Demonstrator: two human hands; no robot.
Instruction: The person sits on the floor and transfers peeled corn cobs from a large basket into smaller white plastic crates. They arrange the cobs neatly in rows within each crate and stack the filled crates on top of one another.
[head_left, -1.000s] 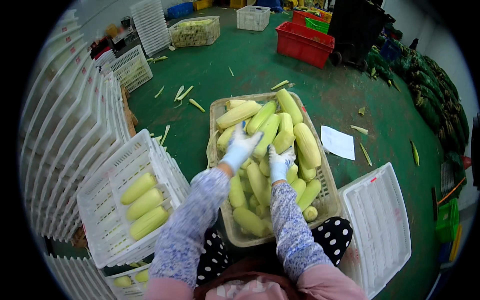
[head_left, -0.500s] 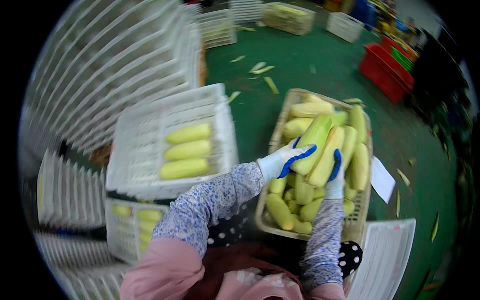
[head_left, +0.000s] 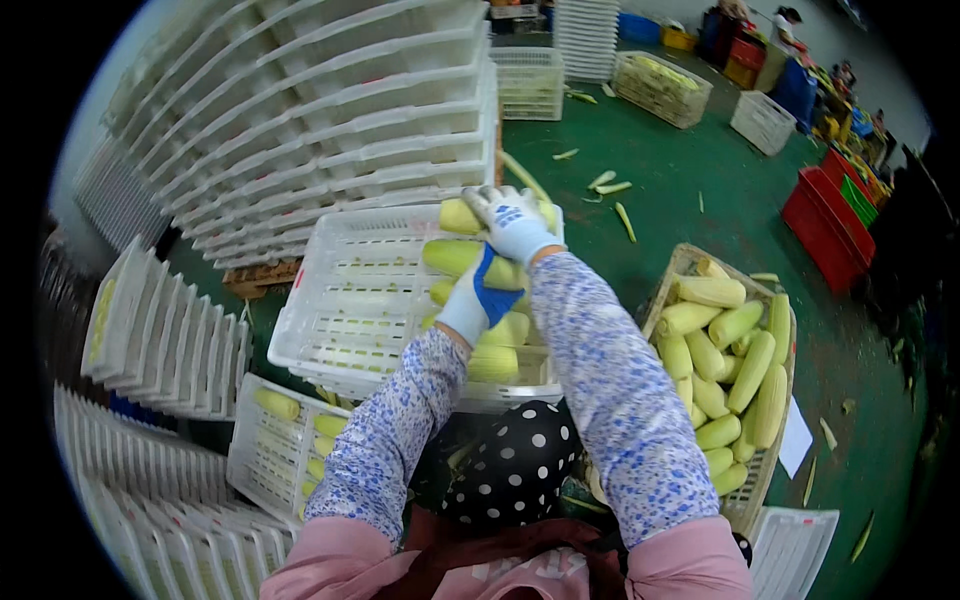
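In gloves, my right hand [head_left: 510, 220] is closed round an ear of pale corn [head_left: 457, 215] at the back right of a white slatted tray [head_left: 345, 335]. Just in front, my left hand [head_left: 478, 290] is closed round a greener ear [head_left: 446, 255]. More ears [head_left: 492, 363] lie in the tray's right part, partly hidden by my hands and arms. The beige crate [head_left: 666, 275] of corn stands to my right.
Stacks of white trays [head_left: 300, 120] rise at the left, beside another tray with corn [head_left: 255, 450]. Crates [head_left: 760, 122], red bins [head_left: 828, 220] and loose husks [head_left: 625, 220] are on the green floor. Distant people [head_left: 788, 28] appear at the upper right; paper [head_left: 795, 435] lies by the beige crate.
I have turned leftward. Both hands have lifted ears out of the beige crate and brought them over into the white tray, where more corn now shows than before.
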